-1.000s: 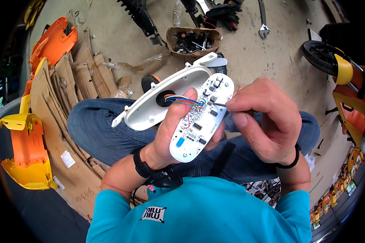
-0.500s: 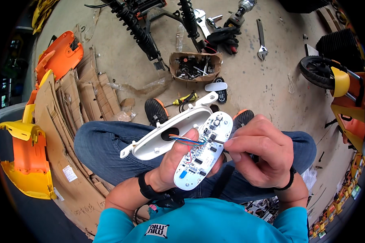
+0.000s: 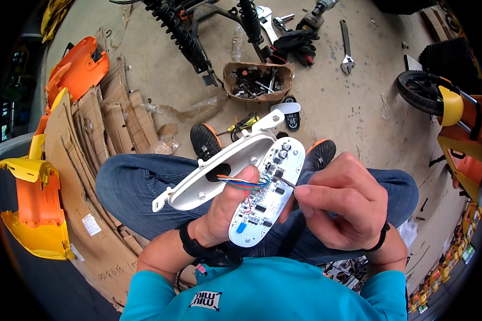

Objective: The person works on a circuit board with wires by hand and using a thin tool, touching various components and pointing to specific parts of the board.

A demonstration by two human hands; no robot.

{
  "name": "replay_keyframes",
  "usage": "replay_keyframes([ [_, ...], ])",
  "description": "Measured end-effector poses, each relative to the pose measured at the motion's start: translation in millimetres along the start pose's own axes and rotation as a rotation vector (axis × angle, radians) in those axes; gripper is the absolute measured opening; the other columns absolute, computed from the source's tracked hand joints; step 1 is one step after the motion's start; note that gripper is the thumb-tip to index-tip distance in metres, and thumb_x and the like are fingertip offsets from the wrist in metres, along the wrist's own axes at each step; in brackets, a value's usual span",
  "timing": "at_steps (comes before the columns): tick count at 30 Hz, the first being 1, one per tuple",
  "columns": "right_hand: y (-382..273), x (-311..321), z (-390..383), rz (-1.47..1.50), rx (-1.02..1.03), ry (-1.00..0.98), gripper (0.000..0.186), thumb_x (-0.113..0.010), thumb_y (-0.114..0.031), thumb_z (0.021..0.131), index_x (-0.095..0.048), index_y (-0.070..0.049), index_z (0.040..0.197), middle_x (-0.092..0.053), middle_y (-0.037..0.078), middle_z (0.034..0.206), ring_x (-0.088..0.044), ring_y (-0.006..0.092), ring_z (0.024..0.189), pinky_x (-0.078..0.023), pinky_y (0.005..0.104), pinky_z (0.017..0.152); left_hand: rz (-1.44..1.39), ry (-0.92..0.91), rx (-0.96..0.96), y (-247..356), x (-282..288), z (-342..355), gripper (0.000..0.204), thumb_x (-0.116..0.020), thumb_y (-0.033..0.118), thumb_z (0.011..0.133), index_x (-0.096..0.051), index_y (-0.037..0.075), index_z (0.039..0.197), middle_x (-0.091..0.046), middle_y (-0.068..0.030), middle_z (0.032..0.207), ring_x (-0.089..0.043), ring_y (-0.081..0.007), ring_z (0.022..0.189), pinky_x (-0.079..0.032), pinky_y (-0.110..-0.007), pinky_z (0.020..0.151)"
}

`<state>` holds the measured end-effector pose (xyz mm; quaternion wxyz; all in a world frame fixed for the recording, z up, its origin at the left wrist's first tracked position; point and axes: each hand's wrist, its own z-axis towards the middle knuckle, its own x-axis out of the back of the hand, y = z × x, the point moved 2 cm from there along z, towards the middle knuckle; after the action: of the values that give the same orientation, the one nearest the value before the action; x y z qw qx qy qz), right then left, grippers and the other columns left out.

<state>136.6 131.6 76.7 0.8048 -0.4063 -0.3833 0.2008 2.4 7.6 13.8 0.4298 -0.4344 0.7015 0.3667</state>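
Note:
My left hand (image 3: pixel 225 206) is closed round a long oval white circuit board (image 3: pixel 276 206), thumb on its face and fingers beneath. Several thin coloured wires (image 3: pixel 241 183) run from the board's middle, past my thumb, through the dark round hole of a white oval plastic housing (image 3: pixel 195 193). The housing lies tilted above my left thigh, hollow side up, with mounting lugs at its ends. Pinched in my right hand (image 3: pixel 343 200) is a thin dark metal tool (image 3: pixel 286 182), its tip at the black parts near the wires on the board. My palm hides its other end.
Ahead on the floor stands a cardboard box (image 3: pixel 230 92) of small hardware, below a black fork frame (image 3: pixel 179 37). Wrenches (image 3: pixel 345 45), a drill (image 3: pixel 315 18) and black gloves (image 3: pixel 297 45) lie beyond. Cardboard sheets (image 3: pixel 75 176) and orange-yellow panels (image 3: pixel 35 208) are left; a wheel (image 3: pixel 418 93) is right.
The board and housing have shifted slightly up and left, with the housing tilted a little more. The tool's tip stays at the board near the wires, and more of its shaft shows.

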Motion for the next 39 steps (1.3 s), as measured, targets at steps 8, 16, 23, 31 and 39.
replay_keyframes([
  [8,3.4,-1.2,-2.2,0.019,0.011,-0.043,0.037,-0.069,0.010,0.071,-0.066,-0.006,0.104,-0.063,0.006,0.086,-0.056,0.0177,0.068,-0.043,0.0277,0.057,0.006,0.018,-0.014,1.1,-2.2,0.7,0.069,-0.025,0.062,0.099,-0.054,0.004,0.125,-0.065,-0.0084,0.094,-0.061,-0.0142,0.084,-0.048,-0.026,0.073],
  [16,5.3,-0.7,-4.2,-0.050,0.014,-0.035,0.038,-0.068,0.012,0.068,-0.064,-0.004,0.103,-0.061,0.008,0.084,-0.055,0.0198,0.069,-0.042,0.0292,0.059,-0.022,0.032,-0.040,-0.6,0.1,4.8,0.067,-0.028,0.060,0.100,-0.057,0.003,0.121,-0.066,-0.0103,0.087,-0.061,-0.0155,0.074,-0.049,-0.026,0.065],
  [23,8.6,-0.9,-4.9,-0.019,0.002,0.000,0.033,-0.066,0.012,0.072,-0.063,-0.002,0.103,-0.062,0.010,0.085,-0.056,0.0201,0.070,-0.042,0.0294,0.060,-0.092,-0.068,-0.057,-1.0,-0.6,9.1,0.068,-0.029,0.063,0.098,-0.057,0.005,0.121,-0.064,-0.0127,0.081,-0.057,-0.0197,0.067,-0.045,-0.029,0.060],
  [31,10.0,-3.3,-4.9,-0.001,0.014,-0.019,0.033,-0.067,0.012,0.072,-0.064,-0.001,0.103,-0.063,0.011,0.086,-0.058,0.0209,0.072,-0.045,0.0301,0.062,-0.116,-0.075,-0.057,-2.0,-0.8,11.7,0.068,-0.029,0.063,0.098,-0.058,0.006,0.119,-0.064,-0.0129,0.079,-0.054,-0.0198,0.062,-0.042,-0.029,0.055],
  [39,8.5,-3.3,-4.2,0.011,0.015,-0.036,0.032,-0.067,0.012,0.073,-0.064,-0.001,0.102,-0.064,0.011,0.087,-0.059,0.0209,0.072,-0.045,0.0290,0.062,-0.131,-0.036,-0.045,-3.0,0.0,10.2,0.067,-0.029,0.063,0.098,-0.058,0.006,0.120,-0.064,-0.0127,0.079,-0.054,-0.0186,0.061,-0.042,-0.029,0.053],
])
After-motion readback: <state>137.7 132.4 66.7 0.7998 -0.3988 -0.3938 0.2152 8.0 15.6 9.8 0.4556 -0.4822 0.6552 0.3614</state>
